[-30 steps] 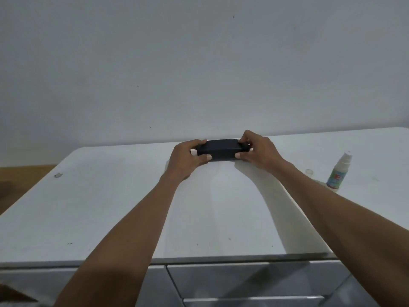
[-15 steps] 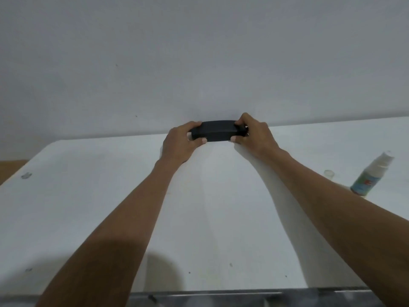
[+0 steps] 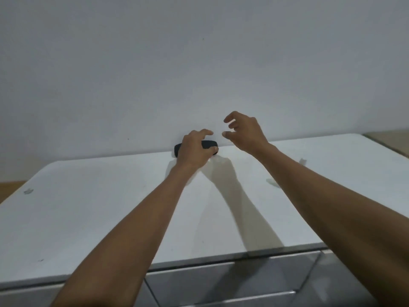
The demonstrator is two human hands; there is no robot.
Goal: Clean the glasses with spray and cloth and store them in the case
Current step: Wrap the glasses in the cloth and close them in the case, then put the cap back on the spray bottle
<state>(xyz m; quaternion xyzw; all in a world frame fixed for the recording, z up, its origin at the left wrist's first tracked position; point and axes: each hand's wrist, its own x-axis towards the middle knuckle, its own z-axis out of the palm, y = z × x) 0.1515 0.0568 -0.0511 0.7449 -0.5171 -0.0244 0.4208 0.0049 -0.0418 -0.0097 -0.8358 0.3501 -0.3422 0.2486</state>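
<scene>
The black glasses case (image 3: 209, 144) lies shut at the back of the white table (image 3: 110, 207), right against the wall. My left hand (image 3: 193, 149) arches over its middle. The thumb touches the case's front and the forefinger is raised clear above its top. My right hand (image 3: 245, 132) hovers to the right of the case and above it, with its fingers spread and nothing in it. The glasses, the cloth and the spray bottle are out of sight; my right forearm covers part of the table's right side.
A grey wall rises directly behind the table. Grey drawers (image 3: 232, 282) sit under the table's front edge. A small blurred pale object (image 3: 271, 181) lies beside my right forearm, and there are small grey marks on the tabletop at the left (image 3: 28, 191) and right (image 3: 302, 161).
Both hands carried the case back to the wall. My right hand has let go and lifted off to the right, and my left hand's fingers have opened over the case.
</scene>
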